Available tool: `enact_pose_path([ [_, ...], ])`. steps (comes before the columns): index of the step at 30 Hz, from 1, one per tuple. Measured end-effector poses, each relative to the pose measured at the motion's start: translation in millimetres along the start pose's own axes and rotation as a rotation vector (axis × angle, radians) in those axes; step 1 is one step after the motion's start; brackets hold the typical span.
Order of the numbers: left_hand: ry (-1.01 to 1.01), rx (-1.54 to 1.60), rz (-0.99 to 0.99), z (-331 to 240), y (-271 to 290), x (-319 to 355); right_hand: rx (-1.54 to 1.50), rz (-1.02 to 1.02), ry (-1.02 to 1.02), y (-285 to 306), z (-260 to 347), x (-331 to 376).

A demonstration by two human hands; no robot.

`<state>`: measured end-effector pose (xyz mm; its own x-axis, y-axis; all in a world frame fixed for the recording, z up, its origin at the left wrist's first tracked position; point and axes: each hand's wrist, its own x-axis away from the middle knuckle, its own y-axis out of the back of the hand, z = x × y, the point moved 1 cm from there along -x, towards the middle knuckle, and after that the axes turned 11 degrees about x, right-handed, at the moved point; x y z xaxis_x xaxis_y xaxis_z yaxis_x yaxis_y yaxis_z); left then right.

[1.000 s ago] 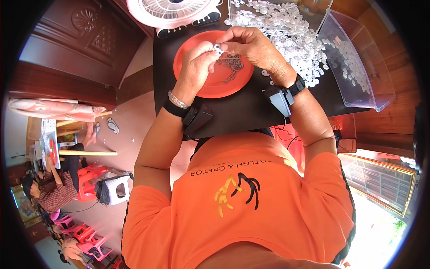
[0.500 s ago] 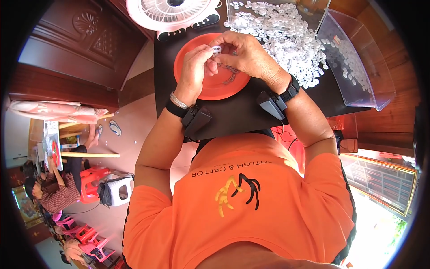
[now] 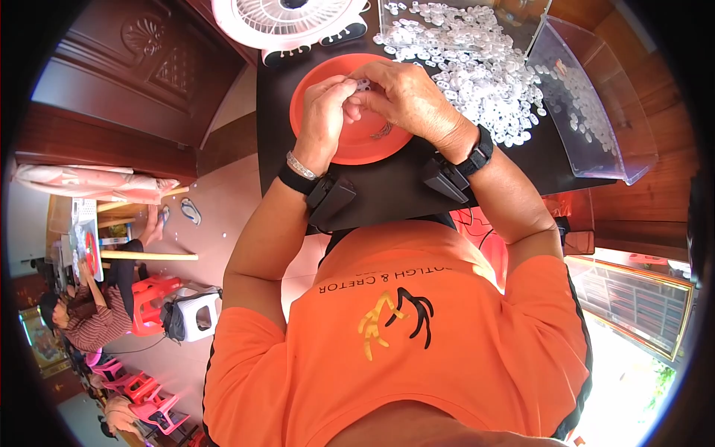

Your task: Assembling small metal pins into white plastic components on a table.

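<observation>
The round orange plastic plate [image 3: 350,141] looks smooth and slightly glossy on the matt black counter [image 3: 395,194]. The small translucent white plastic rings [image 3: 477,67] shine; the clear plastic tray [image 3: 596,112] gleams.

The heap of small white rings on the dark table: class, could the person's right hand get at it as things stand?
Probably yes. The right hand is over the orange plate, pinching a small white piece with the left hand. The heap of small white rings lies just beside it, with nothing between.

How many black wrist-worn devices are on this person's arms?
2: one black device under the left wrist by the left hand, one black device at the right wrist behind the right hand.
</observation>
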<state>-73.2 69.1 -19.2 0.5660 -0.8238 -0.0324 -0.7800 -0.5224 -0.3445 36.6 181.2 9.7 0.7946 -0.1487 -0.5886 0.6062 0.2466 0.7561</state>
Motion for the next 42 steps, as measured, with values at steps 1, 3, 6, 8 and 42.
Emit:
enact_pose_path([
  [1,0.0,0.0,0.0,0.5,0.4,0.1,0.0,0.0,0.0,-0.1,-0.2,0.0],
  [3,-0.019,0.027,0.009,2.1,1.2,0.1,-0.022,-0.002,0.006,-0.8,-1.1,0.1],
  [6,-0.021,0.043,0.028,0.8,-0.2,-0.1,-0.142,0.066,-0.071,1.2,-2.0,-0.1],
  [8,-0.034,0.043,0.034,0.5,0.3,0.0,-0.168,0.067,-0.091,2.4,0.0,-1.0],
  [42,-0.154,-0.024,0.06,-2.9,-2.6,0.7,0.581,-0.338,-0.373,117.8,-91.0,3.6],
])
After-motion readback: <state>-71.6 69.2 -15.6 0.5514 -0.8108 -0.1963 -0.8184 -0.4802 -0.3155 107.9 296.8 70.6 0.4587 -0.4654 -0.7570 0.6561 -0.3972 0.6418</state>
